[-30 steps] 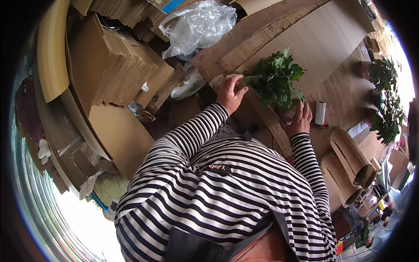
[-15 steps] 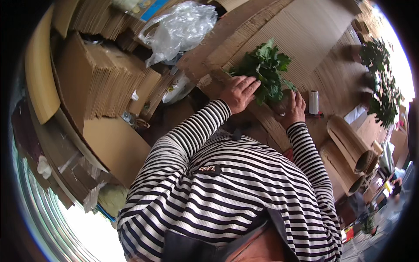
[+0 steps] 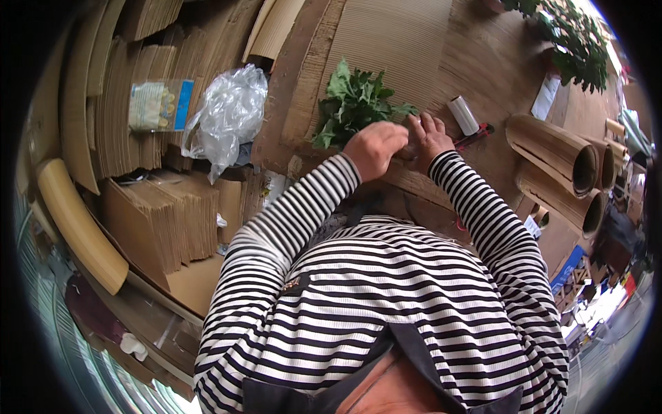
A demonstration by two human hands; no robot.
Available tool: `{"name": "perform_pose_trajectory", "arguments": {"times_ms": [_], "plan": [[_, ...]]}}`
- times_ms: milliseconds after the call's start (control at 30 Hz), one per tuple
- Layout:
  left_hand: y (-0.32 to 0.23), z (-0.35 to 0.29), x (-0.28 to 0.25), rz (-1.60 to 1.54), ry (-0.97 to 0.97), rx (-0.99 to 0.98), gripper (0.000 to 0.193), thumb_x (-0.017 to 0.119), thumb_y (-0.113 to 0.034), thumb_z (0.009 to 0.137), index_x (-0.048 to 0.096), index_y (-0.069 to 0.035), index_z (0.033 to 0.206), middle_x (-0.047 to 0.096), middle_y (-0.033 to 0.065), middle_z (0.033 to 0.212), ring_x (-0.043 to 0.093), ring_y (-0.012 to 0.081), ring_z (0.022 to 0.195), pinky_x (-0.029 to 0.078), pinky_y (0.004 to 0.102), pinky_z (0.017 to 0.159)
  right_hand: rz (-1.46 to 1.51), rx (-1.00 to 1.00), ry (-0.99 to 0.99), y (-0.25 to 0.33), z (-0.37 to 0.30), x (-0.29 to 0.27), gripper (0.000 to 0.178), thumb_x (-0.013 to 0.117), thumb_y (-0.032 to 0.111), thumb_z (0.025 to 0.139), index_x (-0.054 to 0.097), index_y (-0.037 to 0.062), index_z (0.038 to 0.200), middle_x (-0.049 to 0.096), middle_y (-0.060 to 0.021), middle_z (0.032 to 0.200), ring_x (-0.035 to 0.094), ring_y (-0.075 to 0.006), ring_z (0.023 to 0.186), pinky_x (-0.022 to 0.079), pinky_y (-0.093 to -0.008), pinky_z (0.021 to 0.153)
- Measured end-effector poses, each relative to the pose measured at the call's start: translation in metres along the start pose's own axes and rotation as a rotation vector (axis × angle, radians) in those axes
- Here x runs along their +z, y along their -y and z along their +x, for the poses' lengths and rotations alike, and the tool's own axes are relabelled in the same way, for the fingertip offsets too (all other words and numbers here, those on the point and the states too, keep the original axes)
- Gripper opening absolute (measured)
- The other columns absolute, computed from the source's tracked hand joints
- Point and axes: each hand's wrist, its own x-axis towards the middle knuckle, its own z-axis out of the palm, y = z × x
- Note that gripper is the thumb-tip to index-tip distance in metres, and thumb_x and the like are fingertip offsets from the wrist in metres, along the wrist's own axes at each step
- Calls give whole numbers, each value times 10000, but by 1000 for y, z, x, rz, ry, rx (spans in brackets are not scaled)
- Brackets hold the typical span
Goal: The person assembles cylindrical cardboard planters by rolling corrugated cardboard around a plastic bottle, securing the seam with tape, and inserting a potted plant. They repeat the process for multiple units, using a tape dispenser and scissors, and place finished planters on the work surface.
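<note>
while the left hand (image 3: 376, 150) curves, fingers together, beside the right hand (image 3: 431, 143), fingers slightly apart, i cannot tell whether either grips; pressing could bruise the leafy plant (image 3: 352, 103) just beyond the left fingers, and bumping could shift the white roll (image 3: 463, 116) near the right.

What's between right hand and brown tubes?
Head view: a red-and-black tool lies between the right hand and the brown tubes, white roll beside it.
</note>
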Motion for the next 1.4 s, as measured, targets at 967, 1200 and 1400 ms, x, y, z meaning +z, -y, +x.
{"name": "perform_pose_trajectory", "arguments": {"times_ms": [967, 1200, 1400], "plan": [[149, 96, 44, 621, 1351, -778, 623, 482, -626, 974, 508, -267, 1483, 496, 13, 1535, 412, 251, 1453, 218, 552, 1195, 138, -3, 176, 16, 12, -57, 1172, 929, 349, 570, 298, 104, 1526, 348, -215, 1528, 369, -434, 1381, 391, -493, 1148], [148, 133, 30, 609, 1181, -634, 516, 527, -492, 987, 624, -165, 1374, 596, 115, 1422, 506, 324, 1367, 270, 595, 1152, 165, -22, 327, -23, 53, -47, 1161, 906, 408, 576, 312, 125, 1533, 398, -227, 1487, 423, -447, 1344, 420, -515, 1109], [75, 133, -17, 344, 805, -326, 370, 626, -391, 947, 683, -148, 1221, 684, 81, 1200, 615, 262, 1160, 420, 447, 1022, 371, -84, 414, -57, 94, -40, 1189, 923, 435, 552, 329, 104, 1527, 498, -225, 1413, 482, -411, 1321, 431, -485, 1107]]}}
